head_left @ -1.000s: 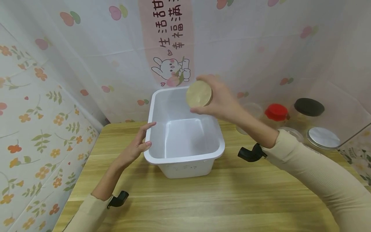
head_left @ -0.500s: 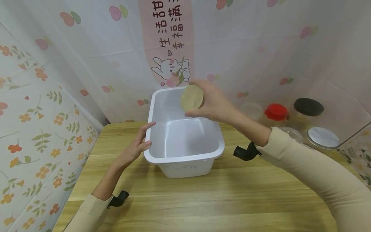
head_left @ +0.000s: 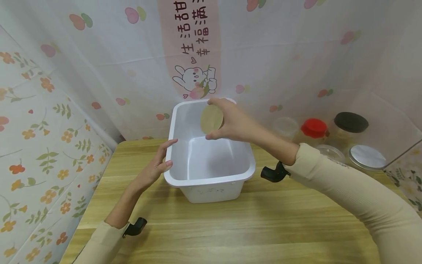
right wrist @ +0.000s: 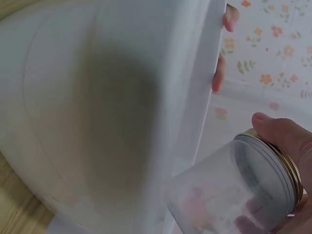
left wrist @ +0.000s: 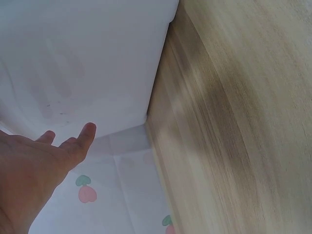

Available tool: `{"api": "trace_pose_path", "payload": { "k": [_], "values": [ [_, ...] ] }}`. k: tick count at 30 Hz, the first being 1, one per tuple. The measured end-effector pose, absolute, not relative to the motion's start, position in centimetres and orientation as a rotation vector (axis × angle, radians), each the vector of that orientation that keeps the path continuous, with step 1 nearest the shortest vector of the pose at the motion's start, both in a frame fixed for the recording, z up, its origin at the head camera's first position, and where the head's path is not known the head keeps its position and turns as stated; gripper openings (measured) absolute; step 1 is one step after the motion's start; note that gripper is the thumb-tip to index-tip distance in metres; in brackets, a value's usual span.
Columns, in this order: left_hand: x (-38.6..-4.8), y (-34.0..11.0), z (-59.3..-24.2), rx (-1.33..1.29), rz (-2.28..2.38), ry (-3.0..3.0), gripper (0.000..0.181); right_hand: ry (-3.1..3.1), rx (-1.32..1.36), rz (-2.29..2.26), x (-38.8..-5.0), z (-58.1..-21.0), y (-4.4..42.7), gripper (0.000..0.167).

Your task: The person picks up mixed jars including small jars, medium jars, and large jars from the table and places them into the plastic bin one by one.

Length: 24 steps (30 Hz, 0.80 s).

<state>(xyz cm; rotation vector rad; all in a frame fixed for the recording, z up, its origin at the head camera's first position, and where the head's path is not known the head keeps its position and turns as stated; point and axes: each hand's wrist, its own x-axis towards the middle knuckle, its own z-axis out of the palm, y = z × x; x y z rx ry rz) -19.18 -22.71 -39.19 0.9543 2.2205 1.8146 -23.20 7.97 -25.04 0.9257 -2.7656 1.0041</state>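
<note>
A white plastic basin (head_left: 211, 180) stands on the wooden table, seen from outside in the left wrist view. My left hand (head_left: 153, 170) grips its left rim, with the thumb and a fingertip over the edge; in the left wrist view other fingers lie along the outer wall. My right hand (head_left: 234, 123) holds a clear jar (right wrist: 234, 187) by its gold lid (head_left: 211, 119), tilted, over the back right part of the basin. Most of the jar's body is hidden behind the lid in the head view but shows in the right wrist view, where it looks see-through.
At the right of the table (head_left: 230, 231) stand several clear jars, among them one with a red lid (head_left: 314, 127), one with a black lid (head_left: 351, 122) and one with a silver lid (head_left: 367, 156). A patterned curtain (head_left: 132, 73) hangs close behind the basin.
My right hand has moved left and down with the jar, from the basin's back right rim to over its inside. The left hand and the basin have stayed put.
</note>
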Motion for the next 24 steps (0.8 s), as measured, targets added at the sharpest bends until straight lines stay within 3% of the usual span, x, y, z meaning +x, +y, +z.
{"api": "trace_pose_path", "payload": {
  "k": [3, 12, 24],
  "values": [
    [-19.2, -22.7, -39.2, 0.955, 1.814, 2.216, 0.069, -2.798, 0.957, 0.957, -23.2, -25.4, 7.8, 0.099],
    [-19.2, -22.8, -39.4, 0.955, 1.805, 2.242, 0.066, -2.839, 1.119, 0.969, -23.3, -26.3, 8.8, 0.131],
    [-19.2, -22.5, -39.2, 0.925, 1.808, 2.235, 0.068, -2.774, 1.047, 1.308, -23.3, -27.6, 13.6, 0.128]
  ]
}}
